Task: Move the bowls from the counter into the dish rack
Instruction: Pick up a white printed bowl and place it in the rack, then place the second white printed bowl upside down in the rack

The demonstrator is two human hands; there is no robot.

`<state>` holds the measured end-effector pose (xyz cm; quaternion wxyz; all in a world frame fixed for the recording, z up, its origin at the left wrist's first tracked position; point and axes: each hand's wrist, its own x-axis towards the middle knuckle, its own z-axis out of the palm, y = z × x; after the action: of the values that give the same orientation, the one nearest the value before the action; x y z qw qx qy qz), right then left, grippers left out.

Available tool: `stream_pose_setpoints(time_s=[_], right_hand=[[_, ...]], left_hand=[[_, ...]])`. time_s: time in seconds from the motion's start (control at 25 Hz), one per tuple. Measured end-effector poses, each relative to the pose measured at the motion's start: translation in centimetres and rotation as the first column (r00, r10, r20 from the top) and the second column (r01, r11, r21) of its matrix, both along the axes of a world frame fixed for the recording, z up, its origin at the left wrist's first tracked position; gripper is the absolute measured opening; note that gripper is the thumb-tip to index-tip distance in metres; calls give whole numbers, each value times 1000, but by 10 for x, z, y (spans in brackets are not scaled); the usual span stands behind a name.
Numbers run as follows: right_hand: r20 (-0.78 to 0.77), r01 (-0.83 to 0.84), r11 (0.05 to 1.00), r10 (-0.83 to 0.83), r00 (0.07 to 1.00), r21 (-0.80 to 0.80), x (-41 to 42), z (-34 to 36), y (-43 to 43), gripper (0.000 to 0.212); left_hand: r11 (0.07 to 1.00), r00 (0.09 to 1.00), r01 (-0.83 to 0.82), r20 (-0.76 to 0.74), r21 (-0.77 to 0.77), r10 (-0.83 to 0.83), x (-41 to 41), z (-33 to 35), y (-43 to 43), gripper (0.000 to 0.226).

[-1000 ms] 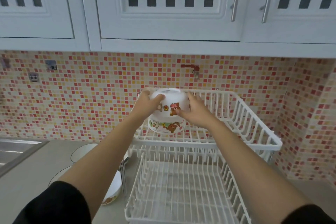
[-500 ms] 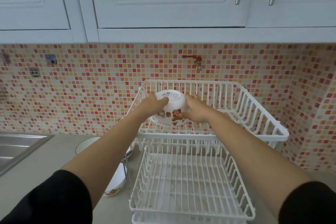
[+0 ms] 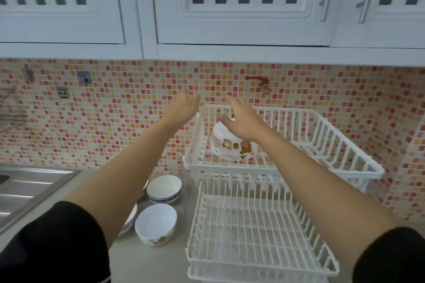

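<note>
1. We work at a grey bench (image 3: 147, 264) under white cabinets, with a mosaic-tiled wall behind and a steel sink (image 3: 27, 188) far to the left of the fingers.
2. A white two-tier dish rack (image 3: 285, 169) stands on the bench below and in front of the fingers.
3. Change since half a second ago: both hands gripped the cartoon-printed bowl (image 3: 232, 145) above the top tier; now it rests upside down and tilted in that tier, just beneath the right fingers.
4. Our left hand (image 3: 184, 108) has lifted clear, up and left of the bowl, fingers spread wide and holding nothing.
5. Our right hand (image 3: 243, 119) hovers over the bowl, fingers open and empty; whether the thumb still touches it we cannot tell.
6. Meaning for the task: one bowl is racked. At least three remain on the bench, well below the left fingers: a blue-rimmed bowl (image 3: 164, 188), a white bowl (image 3: 156, 224) and a partly hidden one behind the left forearm.
7. We judge that the next step is a reach down to these.
</note>
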<state>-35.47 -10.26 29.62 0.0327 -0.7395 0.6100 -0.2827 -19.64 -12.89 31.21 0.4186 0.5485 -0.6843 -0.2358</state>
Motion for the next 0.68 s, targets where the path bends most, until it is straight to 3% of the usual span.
stream_pose_setpoints(time_s=[0.12,0.28,0.48,0.68], right_hand=[[0,-86,996,86,996,-22,68,4,-9,65],[-143,-102,987,120,982,128,154,-27,-19,61],[-11,-88,942,97,995,323,205,-109,-48,55],[180,119,845,-246,952,521,200,-223,-65,60]], left_hand=[[997,998,-65,8,-39,65,57,-1,-7,57],[972,976,-209,89,104,201,143,-44,-20,56],[913,938,-289,274,289,210,198,-134,-25,49],[846,926,-243,373,474,57,203,-236,-22,45]])
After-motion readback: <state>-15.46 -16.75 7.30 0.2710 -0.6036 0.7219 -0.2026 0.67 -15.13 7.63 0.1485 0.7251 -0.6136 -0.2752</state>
